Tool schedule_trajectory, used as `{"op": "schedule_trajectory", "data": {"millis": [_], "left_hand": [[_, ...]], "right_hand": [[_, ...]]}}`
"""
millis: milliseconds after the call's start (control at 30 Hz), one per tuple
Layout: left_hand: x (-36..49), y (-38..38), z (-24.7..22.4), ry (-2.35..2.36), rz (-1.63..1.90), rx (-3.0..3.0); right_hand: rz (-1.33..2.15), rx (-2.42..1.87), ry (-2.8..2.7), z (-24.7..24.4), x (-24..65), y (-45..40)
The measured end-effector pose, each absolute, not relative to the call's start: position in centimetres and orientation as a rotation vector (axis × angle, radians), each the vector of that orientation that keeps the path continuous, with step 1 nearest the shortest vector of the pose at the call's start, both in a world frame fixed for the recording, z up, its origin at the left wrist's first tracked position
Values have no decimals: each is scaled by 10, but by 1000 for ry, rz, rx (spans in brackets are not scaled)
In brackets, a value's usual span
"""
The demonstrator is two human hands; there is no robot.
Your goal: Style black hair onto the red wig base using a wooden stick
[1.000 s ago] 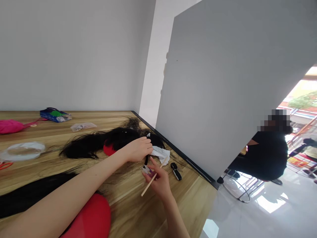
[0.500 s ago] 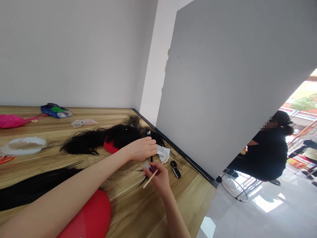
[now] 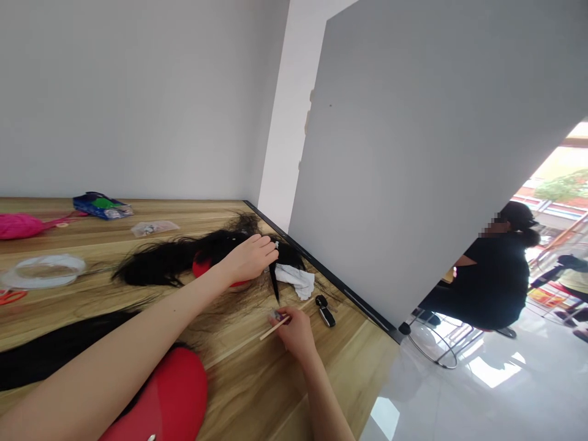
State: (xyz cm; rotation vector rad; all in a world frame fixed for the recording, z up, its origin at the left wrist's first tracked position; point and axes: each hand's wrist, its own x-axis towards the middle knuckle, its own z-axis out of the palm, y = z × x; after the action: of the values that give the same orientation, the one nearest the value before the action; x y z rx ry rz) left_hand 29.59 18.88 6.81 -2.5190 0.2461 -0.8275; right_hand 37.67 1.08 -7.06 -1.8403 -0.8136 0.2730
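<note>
My left hand [image 3: 254, 256] is closed over a narrow black hair strand [image 3: 274, 283], which hangs tapering from its fingers. Beneath and behind this hand lies a mass of black hair [image 3: 160, 260] on a red pad [image 3: 200, 268]. My right hand [image 3: 296, 331], just below the strand's tip, is closed round a thin wooden stick [image 3: 271, 331]. A small clear and purplish item shows at the right fingertips, too small to name. Beside the hands are a crumpled white cloth [image 3: 298, 282] and a black key fob [image 3: 326, 312].
A larger red pad [image 3: 181, 386] and long black hair [image 3: 59, 346] lie near my left forearm. Farther left are a white ring-shaped coil [image 3: 43, 269], orange-handled scissors [image 3: 11, 297], a plastic bag [image 3: 154, 228] and a blue pouch [image 3: 103, 205]. A grey partition [image 3: 404, 153] borders the table; a person sits beyond.
My left hand has moved up and left, away from my right hand, and the hair strand now shows between them. My right hand has lowered slightly, with the stick lying flatter.
</note>
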Motion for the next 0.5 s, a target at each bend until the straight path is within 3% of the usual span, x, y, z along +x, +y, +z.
{"op": "schedule_trajectory", "data": {"millis": [500], "left_hand": [[295,196,63,65,-852,-2483]], "right_hand": [[-19,-2043,-664,-64,389,-3]]}}
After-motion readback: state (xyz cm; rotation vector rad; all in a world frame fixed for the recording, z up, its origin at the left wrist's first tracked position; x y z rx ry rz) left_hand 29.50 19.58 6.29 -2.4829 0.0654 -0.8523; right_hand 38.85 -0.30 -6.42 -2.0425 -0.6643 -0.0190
